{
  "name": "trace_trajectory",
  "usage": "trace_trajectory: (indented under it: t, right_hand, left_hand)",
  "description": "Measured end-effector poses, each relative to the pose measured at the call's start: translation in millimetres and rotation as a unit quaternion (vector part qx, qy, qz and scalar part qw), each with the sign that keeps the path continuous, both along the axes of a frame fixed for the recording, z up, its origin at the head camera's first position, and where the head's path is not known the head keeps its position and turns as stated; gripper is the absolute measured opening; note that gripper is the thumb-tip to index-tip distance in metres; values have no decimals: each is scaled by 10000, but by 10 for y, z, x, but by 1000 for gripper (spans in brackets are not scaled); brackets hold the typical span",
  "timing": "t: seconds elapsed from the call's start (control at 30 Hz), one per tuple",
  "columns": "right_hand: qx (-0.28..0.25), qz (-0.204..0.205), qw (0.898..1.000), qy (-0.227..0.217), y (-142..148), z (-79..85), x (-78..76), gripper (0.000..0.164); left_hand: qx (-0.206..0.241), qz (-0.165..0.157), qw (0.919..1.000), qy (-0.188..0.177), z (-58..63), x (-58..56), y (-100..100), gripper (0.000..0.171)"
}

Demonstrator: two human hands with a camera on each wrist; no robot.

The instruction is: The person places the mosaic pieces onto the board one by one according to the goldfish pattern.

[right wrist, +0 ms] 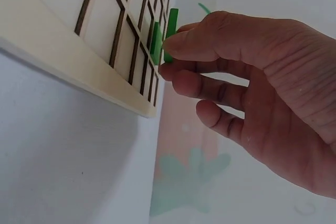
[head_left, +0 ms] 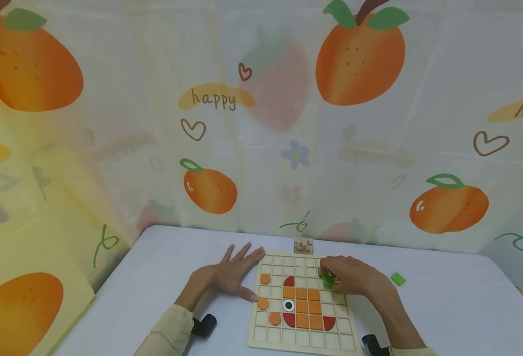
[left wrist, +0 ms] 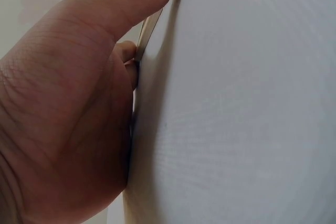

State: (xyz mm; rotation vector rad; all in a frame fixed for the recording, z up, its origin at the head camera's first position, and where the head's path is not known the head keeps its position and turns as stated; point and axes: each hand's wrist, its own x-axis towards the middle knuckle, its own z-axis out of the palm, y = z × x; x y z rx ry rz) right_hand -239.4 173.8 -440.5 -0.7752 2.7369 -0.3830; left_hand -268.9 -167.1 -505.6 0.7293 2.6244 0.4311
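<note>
A wooden grid board [head_left: 269,334] lies on the white table. Orange square tiles [head_left: 302,307], red rounded tiles [head_left: 329,324], orange discs [head_left: 275,318] and a black-and-white eye disc [head_left: 289,305] sit in its cells. My right hand [head_left: 352,275] pinches a green tile [right wrist: 171,32] between thumb and finger, over the board's upper right part. Right beside it, another green tile [right wrist: 156,43] is at the grid. My left hand [head_left: 237,272], fingers spread, rests at the board's left edge, its thumb and a fingertip touching the rim.
One loose green tile [head_left: 398,279] lies on the table right of the board. Behind the board's far edge is a small patterned card [head_left: 303,245]. A fruit-printed curtain [head_left: 261,163] hangs behind the table [head_left: 448,306].
</note>
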Motion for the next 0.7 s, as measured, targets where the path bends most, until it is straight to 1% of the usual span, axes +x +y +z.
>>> trace_trajectory:
  t: [0.2, 0.33, 0.43, 0.5, 0.6, 0.7]
  right_hand:
    - [-6, 194, 9997, 139, -16, -7, 15, 28]
    - [72, 41, 9999, 91, -26, 17, 13, 22]
    - [28, 26, 10000, -35, 0, 48, 9, 14]
    - [-8, 111, 9998, -188, 19, 60, 6, 18]
    - [-6, 169, 9987, -474, 48, 74, 5, 28]
    - [39, 182, 9976, -662, 64, 83, 3, 33]
  left_hand:
    - [59, -22, 10000, -23, 7, -14, 4, 119]
    - [56, -37, 10000, -14, 3, -9, 1, 119]
    - [22, -47, 10000, -15, 3, -17, 4, 120]
    - [14, -56, 10000, -2, 7, -18, 2, 120]
    - [27, -57, 10000, -37, 12, -14, 0, 119]
    - [42, -34, 10000, -38, 16, -12, -5, 119]
